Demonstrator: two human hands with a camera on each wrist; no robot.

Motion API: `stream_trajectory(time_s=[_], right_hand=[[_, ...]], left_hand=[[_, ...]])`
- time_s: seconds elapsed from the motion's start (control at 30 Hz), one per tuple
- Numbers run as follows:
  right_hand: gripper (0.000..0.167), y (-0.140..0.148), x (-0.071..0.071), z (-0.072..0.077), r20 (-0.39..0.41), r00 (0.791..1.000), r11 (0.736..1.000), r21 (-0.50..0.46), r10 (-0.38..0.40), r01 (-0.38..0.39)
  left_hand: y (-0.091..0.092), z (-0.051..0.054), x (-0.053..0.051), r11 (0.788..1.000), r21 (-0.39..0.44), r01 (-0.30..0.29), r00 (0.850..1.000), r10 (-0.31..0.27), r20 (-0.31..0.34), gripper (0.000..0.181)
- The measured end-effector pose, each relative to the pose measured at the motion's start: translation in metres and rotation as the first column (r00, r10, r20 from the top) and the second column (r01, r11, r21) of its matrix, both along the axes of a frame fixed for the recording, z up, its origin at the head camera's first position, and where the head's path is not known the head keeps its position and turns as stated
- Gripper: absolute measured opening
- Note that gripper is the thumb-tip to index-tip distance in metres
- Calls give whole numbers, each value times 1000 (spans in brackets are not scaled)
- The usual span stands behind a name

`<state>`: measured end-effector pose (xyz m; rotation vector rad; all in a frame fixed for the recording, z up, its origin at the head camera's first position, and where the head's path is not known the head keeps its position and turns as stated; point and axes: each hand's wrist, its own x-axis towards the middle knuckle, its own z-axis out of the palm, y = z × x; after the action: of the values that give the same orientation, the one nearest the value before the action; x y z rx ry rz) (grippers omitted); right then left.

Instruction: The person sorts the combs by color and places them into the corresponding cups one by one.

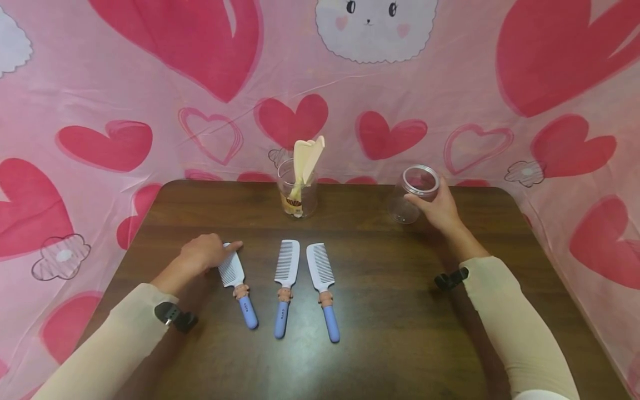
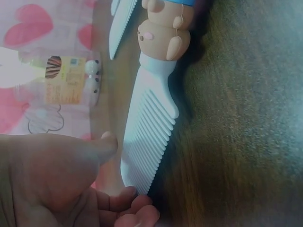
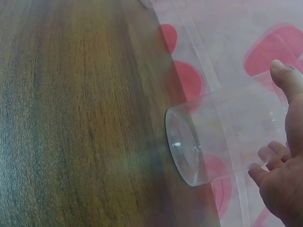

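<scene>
Touched by the left hand's (image 1: 205, 253) bent fingers, the tip of a white-toothed plastic comb with a tan figure at its neck and a periwinkle-blue handle (the leftmost comb (image 1: 231, 272)) is being partly hidden. The thumb is being held just beside its spine; whether the comb is being pinched cannot be told. From that hand, the comb is being pointed handle-first toward the person and slightly to the right. In the left wrist view its handle is being cut off by the upper edge.

Farther right, a matching middle comb (image 1: 286, 262) and a matching rightmost comb (image 1: 320, 267) are being supported flat by the dark brown wood-grain table (image 1: 390, 333), both apart from either hand. Behind them, cream-coloured flat-headed objects (image 1: 306, 161) are being held upright, leaning, by a clear labelled jar (image 1: 311, 204); their number is being obscured by overlap.

At the right, a clear, round, unlabelled jar (image 1: 403, 208) is being gripped near its rim by the right hand (image 1: 442, 208), thumb on one side and fingers on the other. Its mouth is being blocked from the right wrist view by the hand and frame edge. Whether its base is being rested on the table cannot be told.
</scene>
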<state>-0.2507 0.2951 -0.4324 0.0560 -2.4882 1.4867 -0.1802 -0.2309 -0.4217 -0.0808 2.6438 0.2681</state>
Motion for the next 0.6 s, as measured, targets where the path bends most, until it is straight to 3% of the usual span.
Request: stream_trajectory(time_s=[0.23,0.6], right_hand=[[88,0,-1,0,20,1000,1000,15,-7,6],[89,0,-1,0,30,999,999,26,-20,20]], left_hand=[[2,-2,-7,999,-35,22,1000,-21,8,60],[6,4,-11,1000,4,1,998,-1,58,50]])
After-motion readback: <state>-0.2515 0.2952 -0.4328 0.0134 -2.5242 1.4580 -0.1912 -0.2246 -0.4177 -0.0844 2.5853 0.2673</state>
